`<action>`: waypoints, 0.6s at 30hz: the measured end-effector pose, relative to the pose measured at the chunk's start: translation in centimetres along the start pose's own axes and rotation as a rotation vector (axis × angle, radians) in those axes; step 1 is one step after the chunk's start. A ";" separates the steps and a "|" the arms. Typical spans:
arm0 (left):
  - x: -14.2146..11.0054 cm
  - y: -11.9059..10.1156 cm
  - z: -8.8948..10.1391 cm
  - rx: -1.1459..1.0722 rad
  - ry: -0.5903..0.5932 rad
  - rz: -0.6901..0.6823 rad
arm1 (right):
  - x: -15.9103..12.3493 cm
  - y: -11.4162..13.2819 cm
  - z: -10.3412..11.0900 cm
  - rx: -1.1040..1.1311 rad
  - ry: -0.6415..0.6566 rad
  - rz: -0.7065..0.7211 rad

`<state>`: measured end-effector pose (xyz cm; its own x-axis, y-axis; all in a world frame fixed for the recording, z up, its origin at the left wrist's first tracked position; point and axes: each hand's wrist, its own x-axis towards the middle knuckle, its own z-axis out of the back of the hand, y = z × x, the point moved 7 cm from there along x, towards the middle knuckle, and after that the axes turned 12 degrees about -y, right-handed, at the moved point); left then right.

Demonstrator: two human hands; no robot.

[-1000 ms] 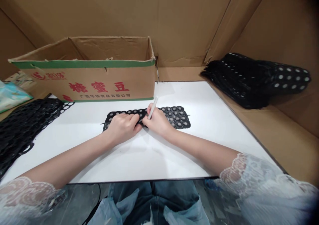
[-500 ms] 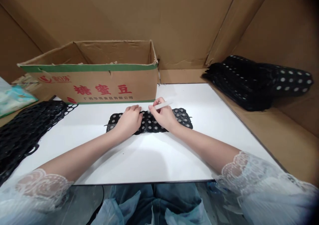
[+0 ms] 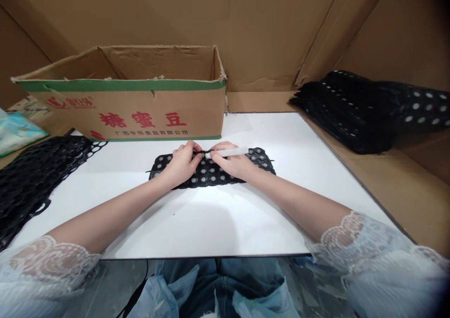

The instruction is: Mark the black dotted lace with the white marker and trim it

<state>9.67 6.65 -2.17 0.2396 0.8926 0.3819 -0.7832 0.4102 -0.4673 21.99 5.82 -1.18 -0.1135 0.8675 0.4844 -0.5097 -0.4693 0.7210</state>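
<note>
A black perforated mat [image 3: 211,175] with round holes lies on the white tabletop [image 3: 218,219] in front of me. My left hand [image 3: 183,163] presses on the mat's middle with its fingers curled at the far edge. My right hand [image 3: 232,163] rests beside it and grips a thin white stick-like tool [image 3: 228,152], which lies nearly level and points left toward my left fingertips at the mat's far edge.
An open cardboard box [image 3: 119,97] with red characters and a green band stands behind the mat. A pile of black mats [image 3: 31,177] lies at the left, another stack [image 3: 369,109] at the right on cardboard. Cardboard walls enclose the back.
The white tool has swung from upright to nearly level. Both hands have shifted from the mat's near edge to its far edge, and more of the mat's near side shows.
</note>
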 end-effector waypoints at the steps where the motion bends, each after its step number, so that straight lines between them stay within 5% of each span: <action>1: 0.0 0.0 -0.1 0.018 0.013 -0.013 | 0.0 0.0 -0.1 0.022 0.030 -0.006; 12: 0.3 -0.1 -0.1 0.070 0.099 0.021 | 0.0 -0.1 0.1 0.110 0.040 -0.106; 18: 0.3 -0.6 -0.1 0.121 0.083 -0.070 | 0.1 0.1 -0.4 0.009 0.072 -0.012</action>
<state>10.28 6.65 -1.84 0.3386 0.8772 0.3403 -0.8250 0.4507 -0.3410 21.63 5.96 -1.23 -0.1689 0.8823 0.4393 -0.5036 -0.4604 0.7311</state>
